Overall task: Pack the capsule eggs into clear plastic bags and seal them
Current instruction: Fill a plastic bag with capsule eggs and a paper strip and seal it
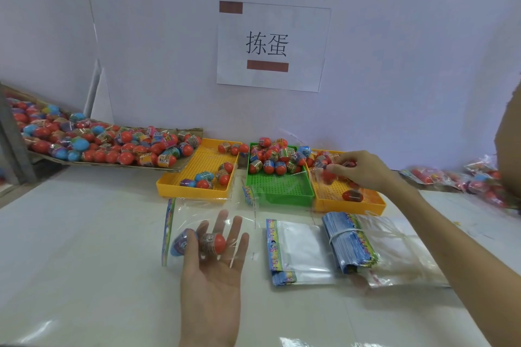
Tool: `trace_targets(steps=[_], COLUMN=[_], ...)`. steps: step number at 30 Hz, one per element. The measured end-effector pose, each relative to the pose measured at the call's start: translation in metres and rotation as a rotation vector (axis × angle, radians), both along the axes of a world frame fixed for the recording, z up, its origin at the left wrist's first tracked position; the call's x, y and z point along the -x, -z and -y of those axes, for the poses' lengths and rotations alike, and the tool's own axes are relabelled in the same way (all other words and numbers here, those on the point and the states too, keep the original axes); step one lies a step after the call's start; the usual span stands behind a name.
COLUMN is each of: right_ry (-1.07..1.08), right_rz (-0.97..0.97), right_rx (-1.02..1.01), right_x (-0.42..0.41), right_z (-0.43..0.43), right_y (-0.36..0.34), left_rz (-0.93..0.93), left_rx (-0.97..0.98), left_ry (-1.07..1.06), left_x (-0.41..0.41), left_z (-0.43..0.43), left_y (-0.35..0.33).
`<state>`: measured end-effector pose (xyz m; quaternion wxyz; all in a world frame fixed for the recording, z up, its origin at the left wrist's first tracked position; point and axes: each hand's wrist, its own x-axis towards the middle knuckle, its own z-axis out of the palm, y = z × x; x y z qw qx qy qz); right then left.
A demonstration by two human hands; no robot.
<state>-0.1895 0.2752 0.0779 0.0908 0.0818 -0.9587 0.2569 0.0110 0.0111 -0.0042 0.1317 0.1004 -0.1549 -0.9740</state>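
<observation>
Left hand: the left hand (210, 259) lies palm up, low and in the middle, inside or under a clear plastic bag (197, 222). Its grip is wide, with the fingers nearly straight. Whether the thumb touches anything I cannot tell.
Eggs in the bag: a red capsule egg (213, 243) rests on the fingers, lying on its side with its red end toward the right. A blue egg (180, 242) lies just beside it on the left.
Right hand: the right hand (358, 170) reaches out over the right orange tray (375, 204). Its fingers are curled, and its grip pinches a red egg (328, 176) that looks blurry.
Which way to go: I think the pinched egg must go back toward the person and to the left, to the bag on the left hand. The bag's open end is hard to see.
Other trays: the green tray (279, 191) is in the middle, with many eggs at its far end. The left orange tray (197, 175) holds a few.
Big pile: a cardboard tray (180, 167) at the far left is full of eggs.
Spare bags: two stacks of bags (298, 251) lie on the table (84, 234), near the right arm.
Writing: the paper sign (272, 45) on the wall says 拣蛋.
</observation>
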Motion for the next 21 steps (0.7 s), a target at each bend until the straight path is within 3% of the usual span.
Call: trace_targets(steps=[7,12,15,21], right_ry=[0.038,0.103,0.105,-0.228], right_rz=[-0.031,-0.118,-0.052,-0.103], right_rx=[0.138,0.389,0.571,0.924], right_x=[-0.005,-0.024,-0.046,-0.123], right_z=[-0.005,0.013,0.032,0.077], right_y=[-0.011,-0.015,-0.016,-0.032], left_rz=[0.007,0.012,0.017,0.027], left_rx=[0.022,0.039,0.041,0.063], left_ry=[-0.009,-0.016,-0.018,-0.034], left_x=[-0.002,-0.003,-0.004,-0.004], left_z=[-0.001,-0.002,-0.001,0.000], left_y=[-0.003,-0.003,-0.003,-0.003])
